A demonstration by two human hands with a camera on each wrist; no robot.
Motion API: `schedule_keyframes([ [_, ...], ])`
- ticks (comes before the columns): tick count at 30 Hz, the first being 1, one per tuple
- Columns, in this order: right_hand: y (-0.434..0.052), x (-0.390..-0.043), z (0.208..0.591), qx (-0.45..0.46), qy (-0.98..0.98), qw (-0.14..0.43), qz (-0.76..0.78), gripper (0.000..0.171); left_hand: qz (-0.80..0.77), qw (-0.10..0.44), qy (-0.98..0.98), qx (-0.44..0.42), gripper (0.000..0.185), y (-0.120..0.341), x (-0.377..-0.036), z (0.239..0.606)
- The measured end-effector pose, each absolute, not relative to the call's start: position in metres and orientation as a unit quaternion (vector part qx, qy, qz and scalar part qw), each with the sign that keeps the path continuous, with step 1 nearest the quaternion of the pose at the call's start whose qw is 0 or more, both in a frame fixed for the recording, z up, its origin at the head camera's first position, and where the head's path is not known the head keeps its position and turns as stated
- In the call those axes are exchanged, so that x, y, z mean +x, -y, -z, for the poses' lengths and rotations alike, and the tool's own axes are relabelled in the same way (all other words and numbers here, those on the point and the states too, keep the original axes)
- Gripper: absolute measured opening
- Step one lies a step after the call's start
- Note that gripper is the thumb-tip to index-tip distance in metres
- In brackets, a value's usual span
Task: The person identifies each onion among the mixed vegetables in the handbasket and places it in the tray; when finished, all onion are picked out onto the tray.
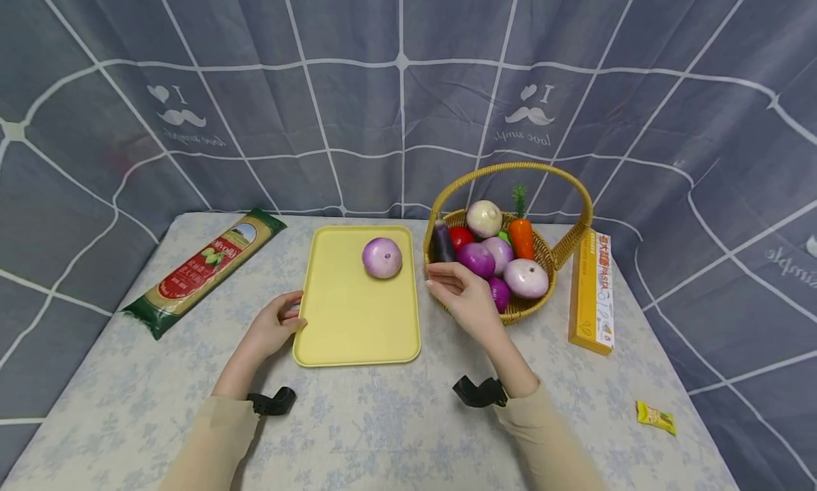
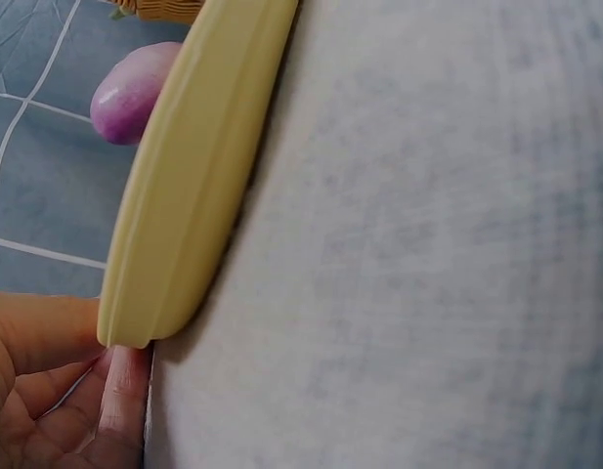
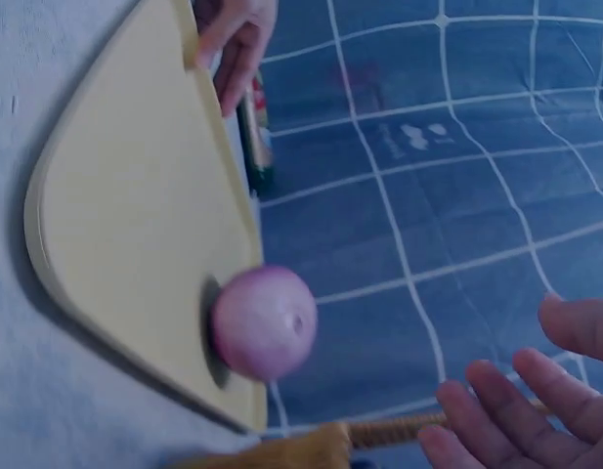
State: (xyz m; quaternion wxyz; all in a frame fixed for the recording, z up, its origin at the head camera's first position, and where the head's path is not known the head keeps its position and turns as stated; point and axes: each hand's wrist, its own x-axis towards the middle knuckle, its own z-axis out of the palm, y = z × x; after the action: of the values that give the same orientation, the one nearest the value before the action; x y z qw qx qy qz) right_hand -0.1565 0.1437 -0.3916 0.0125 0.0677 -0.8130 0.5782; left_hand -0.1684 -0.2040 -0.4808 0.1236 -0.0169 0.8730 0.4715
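A yellow tray (image 1: 357, 313) lies on the table, with a purple-white onion (image 1: 381, 257) near its upper right corner. My left hand (image 1: 276, 325) is at the tray's left edge, thumb and fingers holding the rim; the left wrist view shows the fingers (image 2: 120, 396) against the tray's end. Over the left front of a wicker basket (image 1: 554, 292) is my right hand (image 1: 464, 298), nothing in it, its fingers (image 3: 477, 391) loosely bent and apart from the thumb. The basket holds several onions (image 1: 526, 278), an eggplant (image 1: 442, 243), a carrot (image 1: 521, 238) and something red (image 1: 461, 237).
To the left lies a green-ended bag of pasta (image 1: 204, 271), slanted. A yellow pasta box (image 1: 590, 292) lies right of the basket, and a small yellow packet (image 1: 655, 417) sits near the right front. The basket's tall handle (image 1: 510, 167) arches over it. A grey curtain (image 1: 357, 108) hangs behind.
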Motion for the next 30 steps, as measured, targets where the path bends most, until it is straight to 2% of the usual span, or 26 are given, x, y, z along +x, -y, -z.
schedule_keyframes([
  [14,-0.235,-0.149,0.385,0.01,0.831,0.093,-0.549,0.037,-0.47,0.129,-0.873,-0.027,0.059,0.202,-0.168,0.481],
  [20,-0.262,-0.15,0.386,-0.012,0.857,0.1,-0.506,0.042,-0.47,0.125,-0.873,-0.025,0.059,0.202,-0.168,0.48],
  [30,-0.286,-0.16,0.399,0.015,0.907,0.078,-0.414,0.053,-0.472,0.123,-0.873,-0.027,0.059,0.202,-0.168,0.48],
])
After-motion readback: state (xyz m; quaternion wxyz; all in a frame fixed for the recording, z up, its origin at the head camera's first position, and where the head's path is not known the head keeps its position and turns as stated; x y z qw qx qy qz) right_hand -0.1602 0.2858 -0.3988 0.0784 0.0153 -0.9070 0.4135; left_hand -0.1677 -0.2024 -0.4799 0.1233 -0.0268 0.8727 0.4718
